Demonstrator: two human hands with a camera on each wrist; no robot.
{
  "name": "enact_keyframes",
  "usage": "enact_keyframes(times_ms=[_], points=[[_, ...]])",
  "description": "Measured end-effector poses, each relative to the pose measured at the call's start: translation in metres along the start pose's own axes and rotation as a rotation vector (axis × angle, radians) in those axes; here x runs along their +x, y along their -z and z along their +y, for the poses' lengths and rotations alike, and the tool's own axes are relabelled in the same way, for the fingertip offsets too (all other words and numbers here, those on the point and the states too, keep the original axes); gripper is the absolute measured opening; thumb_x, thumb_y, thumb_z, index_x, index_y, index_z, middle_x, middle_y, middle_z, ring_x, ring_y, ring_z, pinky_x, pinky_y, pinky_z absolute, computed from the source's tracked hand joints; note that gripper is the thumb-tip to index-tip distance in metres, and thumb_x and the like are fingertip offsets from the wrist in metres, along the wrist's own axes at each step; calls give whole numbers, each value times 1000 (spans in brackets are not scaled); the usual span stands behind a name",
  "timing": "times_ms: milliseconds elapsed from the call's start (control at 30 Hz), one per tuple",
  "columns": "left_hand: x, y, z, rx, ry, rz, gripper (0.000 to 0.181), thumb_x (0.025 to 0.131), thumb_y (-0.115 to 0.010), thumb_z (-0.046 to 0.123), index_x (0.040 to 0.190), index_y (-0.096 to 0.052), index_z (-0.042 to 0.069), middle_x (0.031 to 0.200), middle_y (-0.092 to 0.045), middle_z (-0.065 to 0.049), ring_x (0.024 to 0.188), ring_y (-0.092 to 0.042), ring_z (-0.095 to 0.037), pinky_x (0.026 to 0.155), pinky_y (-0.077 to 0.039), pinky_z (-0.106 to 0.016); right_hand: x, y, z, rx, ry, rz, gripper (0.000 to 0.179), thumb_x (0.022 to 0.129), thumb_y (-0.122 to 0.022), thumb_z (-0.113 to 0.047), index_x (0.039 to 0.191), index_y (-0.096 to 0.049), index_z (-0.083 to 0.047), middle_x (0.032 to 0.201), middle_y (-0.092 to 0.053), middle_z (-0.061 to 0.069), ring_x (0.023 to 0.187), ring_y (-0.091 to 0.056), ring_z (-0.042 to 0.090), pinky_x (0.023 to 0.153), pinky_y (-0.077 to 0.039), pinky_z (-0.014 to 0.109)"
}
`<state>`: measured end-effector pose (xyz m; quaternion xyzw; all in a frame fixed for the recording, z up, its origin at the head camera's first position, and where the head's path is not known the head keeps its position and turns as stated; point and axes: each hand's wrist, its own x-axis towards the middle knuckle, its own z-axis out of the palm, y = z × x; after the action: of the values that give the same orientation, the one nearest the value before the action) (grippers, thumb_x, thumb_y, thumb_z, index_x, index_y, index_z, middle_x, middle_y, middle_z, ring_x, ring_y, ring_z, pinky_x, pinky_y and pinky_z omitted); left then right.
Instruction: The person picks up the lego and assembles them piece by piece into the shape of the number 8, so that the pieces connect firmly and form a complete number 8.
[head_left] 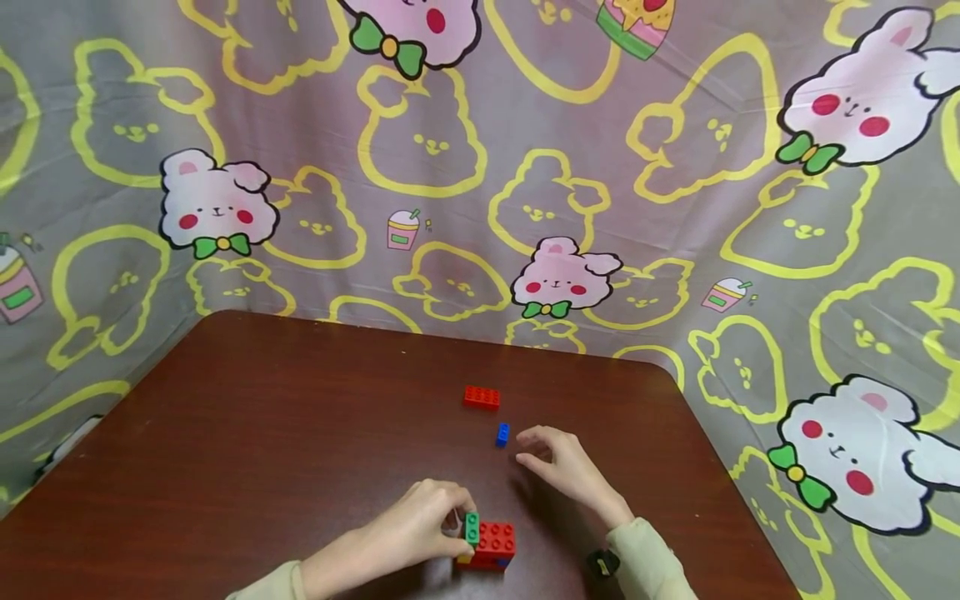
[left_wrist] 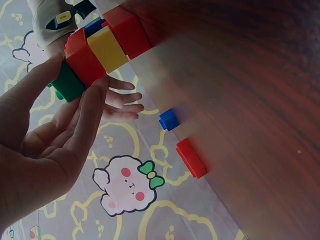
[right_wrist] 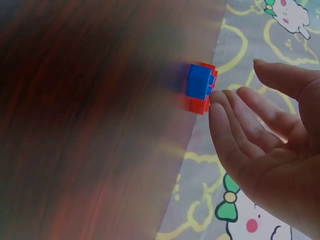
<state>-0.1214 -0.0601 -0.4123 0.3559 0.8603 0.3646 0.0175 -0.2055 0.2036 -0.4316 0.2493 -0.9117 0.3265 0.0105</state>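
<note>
At the front of the table my left hand point(head_left: 420, 529) pinches a small green brick point(head_left: 472, 528) between thumb and fingers. The green brick sits at the left end of a stack's upper red brick point(head_left: 497, 537). Below that, the left wrist view shows a yellow brick point(left_wrist: 107, 50), part of a blue brick point(left_wrist: 94, 27) and a lower red brick point(left_wrist: 127, 32). My right hand point(head_left: 562, 462) hovers with loosely bent fingers and holds nothing. Just left of its fingertips stands a small blue brick point(head_left: 502, 434), apart from them.
A loose red brick point(head_left: 482, 397) lies behind the small blue brick, farther up the dark brown table point(head_left: 300, 417). A patterned cloth point(head_left: 450, 167) hangs around the back and sides of the table. A black band point(head_left: 602, 563) is at the right wrist.
</note>
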Motion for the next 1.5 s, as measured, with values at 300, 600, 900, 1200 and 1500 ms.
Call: enact_keyframes(times_ms=[300,600,900,1200,1500], points=[[1,0,0,6,4,-3,22,73,-87,16,85,-69,12,77,-67,5,67,-56,6,60,-45,-8,11,-3,6,16,-39,43,27,88,-74,-15,111,-69,-3,107,-73,12,92,-71,22,81,-60,39],[1,-2,1,-2,13,-5,23,72,-87,15,86,-69,11,77,-67,5,67,-56,6,60,-45,-9,24,-6,10,23,-47,20,29,86,-76,-15,111,-68,-2,105,-73,12,89,-70,22,80,-60,39],[1,-2,1,19,7,8,25,71,-88,16,86,-69,11,77,-66,5,67,-56,6,60,-45,-8,34,-9,11,28,-89,4,33,84,-78,-16,112,-67,-1,107,-72,13,92,-71,24,80,-60,37],[1,-2,1,18,1,6,24,72,-88,16,86,-69,12,76,-66,6,67,-55,7,60,-44,-7,42,-13,14,32,-123,-24,40,82,-80,-15,115,-66,4,108,-71,16,89,-71,23,76,-60,33],[1,-2,0,28,-9,11,24,72,-88,16,86,-69,11,75,-66,5,66,-54,7,59,-43,-7,48,-17,15,19,-145,-41,42,80,-82,-14,114,-66,5,108,-72,17,85,-72,22,73,-60,33]])
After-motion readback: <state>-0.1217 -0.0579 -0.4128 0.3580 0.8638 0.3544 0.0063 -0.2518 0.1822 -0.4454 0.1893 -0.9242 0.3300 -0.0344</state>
